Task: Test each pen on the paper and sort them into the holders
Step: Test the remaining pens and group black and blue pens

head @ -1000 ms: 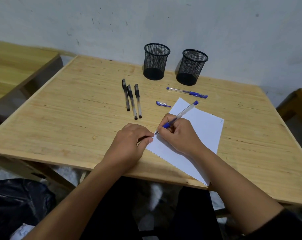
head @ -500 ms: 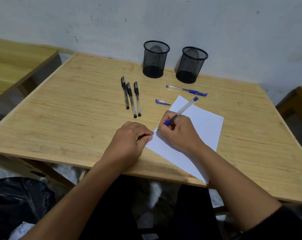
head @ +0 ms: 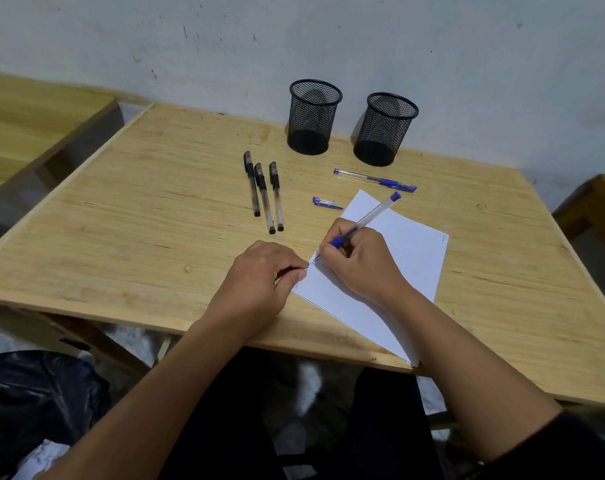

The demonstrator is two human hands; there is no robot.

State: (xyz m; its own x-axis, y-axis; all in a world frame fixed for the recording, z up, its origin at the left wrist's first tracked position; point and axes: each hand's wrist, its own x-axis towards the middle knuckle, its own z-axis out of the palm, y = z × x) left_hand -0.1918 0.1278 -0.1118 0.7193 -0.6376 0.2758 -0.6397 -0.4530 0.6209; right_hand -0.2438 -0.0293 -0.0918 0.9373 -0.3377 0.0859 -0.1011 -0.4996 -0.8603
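My right hand grips an uncapped blue pen, its tip touching the near left corner of the white paper, where small blue marks show. My left hand rests in a loose fist on the table, fingertips pressing the paper's left edge. The pen's blue cap lies just beyond the paper. A second blue pen, capped, lies further back. Three black pens lie side by side to the left. Two black mesh holders stand at the back, both showing nothing inside.
The wooden table stands against a pale wall. Another wooden surface sits to the left and a wooden piece at the right edge. A dark bag lies on the floor at lower left.
The pen tip has stayed at the paper's near left corner with only slight motion of my right hand. My left hand has kept its place. The view has shifted a little.
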